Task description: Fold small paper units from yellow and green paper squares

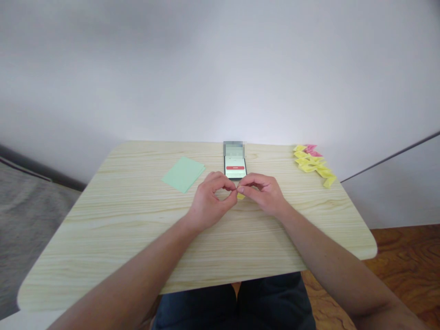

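Note:
Over the middle of the table, my left hand (212, 200) and my right hand (263, 195) meet fingertip to fingertip. Both are closed in a pinch on a small yellow piece of folded paper (241, 196). Only a bit of the paper shows below the right fingers; the fingertips cover the rest. Just beyond my hands lies a phone (235, 161) with a lit screen and a red bar on it. Left of the phone rests a stack of pale green paper squares (184, 174).
At the table's right side several folded yellow paper pieces (311, 164) lie bunched with a pink folded piece (313, 150). The wooden table (130, 220) stands against a white wall (220, 73). Grey fabric (30, 229) is at the left, below the tabletop.

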The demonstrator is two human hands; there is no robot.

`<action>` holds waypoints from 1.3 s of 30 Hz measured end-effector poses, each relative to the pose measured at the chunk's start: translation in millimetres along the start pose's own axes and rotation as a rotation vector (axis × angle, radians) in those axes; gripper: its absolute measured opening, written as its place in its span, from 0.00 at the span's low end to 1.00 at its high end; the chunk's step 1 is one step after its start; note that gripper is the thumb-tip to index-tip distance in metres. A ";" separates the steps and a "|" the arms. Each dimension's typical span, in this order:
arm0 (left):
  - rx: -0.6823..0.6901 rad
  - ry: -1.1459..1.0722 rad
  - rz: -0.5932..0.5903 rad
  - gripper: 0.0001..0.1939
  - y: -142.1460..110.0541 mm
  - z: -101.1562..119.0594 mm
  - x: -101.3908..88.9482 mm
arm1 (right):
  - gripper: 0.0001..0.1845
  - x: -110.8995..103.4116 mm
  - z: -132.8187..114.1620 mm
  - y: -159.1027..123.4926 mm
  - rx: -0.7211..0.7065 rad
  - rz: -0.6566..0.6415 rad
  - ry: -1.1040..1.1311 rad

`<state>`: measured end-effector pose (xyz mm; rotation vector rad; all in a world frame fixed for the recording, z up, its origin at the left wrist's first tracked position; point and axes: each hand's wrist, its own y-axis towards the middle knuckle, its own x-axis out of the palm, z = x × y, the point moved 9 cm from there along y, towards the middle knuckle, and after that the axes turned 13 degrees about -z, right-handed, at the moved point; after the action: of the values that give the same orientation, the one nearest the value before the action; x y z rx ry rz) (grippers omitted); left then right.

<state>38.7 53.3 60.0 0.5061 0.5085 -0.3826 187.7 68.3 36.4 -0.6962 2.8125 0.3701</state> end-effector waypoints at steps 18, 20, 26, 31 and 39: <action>-0.209 -0.211 0.030 0.07 -1.6 -26.5 1.1 | 0.11 -20.9 17.1 -1.8 0.025 0.231 0.260; -0.224 -0.210 0.037 0.06 -1.5 -28.1 0.0 | 0.11 -18.1 14.7 -1.8 0.039 0.202 0.234; -0.180 -0.129 0.043 0.04 -2.5 -22.7 -1.5 | 0.06 -5.8 8.3 -1.5 0.036 0.081 0.064; -0.155 -0.131 -0.038 0.06 -3.1 -21.3 4.9 | 0.07 -3.5 9.1 -1.5 0.053 0.058 0.003; -0.191 -0.270 -0.209 0.11 -0.9 -20.2 16.3 | 0.06 1.2 9.0 -0.8 0.103 -0.008 0.069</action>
<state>44.1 59.9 35.5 0.2114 0.3321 -0.5869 188.4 69.7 27.4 -0.7111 2.8687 0.2015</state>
